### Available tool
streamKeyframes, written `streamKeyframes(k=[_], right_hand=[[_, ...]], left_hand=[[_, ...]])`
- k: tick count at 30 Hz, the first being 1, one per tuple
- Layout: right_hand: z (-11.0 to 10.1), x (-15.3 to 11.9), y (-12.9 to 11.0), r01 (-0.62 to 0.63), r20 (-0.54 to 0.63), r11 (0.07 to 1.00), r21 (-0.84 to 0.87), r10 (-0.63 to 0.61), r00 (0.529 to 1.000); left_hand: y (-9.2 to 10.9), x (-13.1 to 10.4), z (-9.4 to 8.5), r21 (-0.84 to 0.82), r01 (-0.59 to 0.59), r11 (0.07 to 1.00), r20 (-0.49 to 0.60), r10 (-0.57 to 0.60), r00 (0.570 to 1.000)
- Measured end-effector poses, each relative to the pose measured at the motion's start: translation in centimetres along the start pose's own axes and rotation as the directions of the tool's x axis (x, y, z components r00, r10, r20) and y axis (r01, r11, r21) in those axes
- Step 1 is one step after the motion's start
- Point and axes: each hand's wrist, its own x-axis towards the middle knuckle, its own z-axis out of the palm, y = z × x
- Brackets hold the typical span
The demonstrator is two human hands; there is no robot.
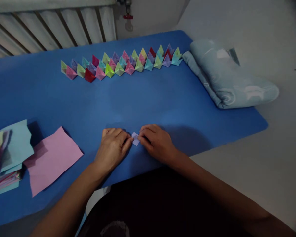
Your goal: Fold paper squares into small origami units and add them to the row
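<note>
Near the front edge of the matte blue table [143, 95], a small pale-lavender piece of folded paper [135, 139] sat between two bare hands, its outline roughly a diamond. The left hand [114, 144] pinched its left side between thumb and forefinger, the other fingers curled close together. The right hand [158, 142] gripped the opposite side with thumb and fingertips, its remaining fingers bent inward; whether they pressed firmly against one another could not be told. Both wrists came in low from the person's dark-clothed lap. Beyond the hands, toward the back of the table, stood staggered rows of small folded paper shapes [119, 69], pointed and crisply creased, in pink, red, lime, pale green, aqua and violet. At the right end of the rows, touching or nearly touching the last one, lay a thick, soft roll of grey-blue cloth [227, 79] with pale swirls and patches, bent at an angle and reaching past the table's rounded corner. Well to the left of the hands, a flat pink sheet [54, 159] with wavy edges rested on the blue surface, and next to it rose a loose, uneven stack of coloured paper [16, 146], aqua uppermost in part. Behind the table ran a ribbed white radiator [56, 26], close to a red-handled valve [128, 16].
</note>
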Motion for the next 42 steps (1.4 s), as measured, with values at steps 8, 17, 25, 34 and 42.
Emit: streamKeyframes(k=[8, 17, 25, 34, 42], right_hand=[[-0.3, 0.8, -0.5, -0.105, 0.05, 0.994, -0.028, 0.106, 0.993], [-1.0, 1.4, -0.6, -0.146, 0.136, 0.989, -0.026, 0.148, 0.98], [-0.9, 1.4, -0.4, -0.108, 0.136, 0.993, -0.052, 0.114, 0.984], [-1.2, 1.5, 0.3, -0.077, 0.084, 0.997, 0.03, 0.074, 0.994], [-1.6, 2.2, 0.6, -0.068, 0.167, 0.998, 0.0, 0.067, 0.984]], left_hand=[[0.6, 0.9, -0.8, 0.06, 0.108, 0.992, 0.09, -0.113, 0.989], [1.0, 0.0, 0.3, 0.12, -0.104, 0.987, -0.113, 0.118, 0.987], [1.1, -2.3, 0.9, 0.258, -0.218, 0.941, -0.118, 0.255, 0.96], [0.6, -3.4, 1.1, 0.255, -0.2, 0.946, -0.108, 0.233, 0.966], [0.4, -4.1, 1.0, 0.204, -0.199, 0.959, -0.092, 0.221, 0.971]])
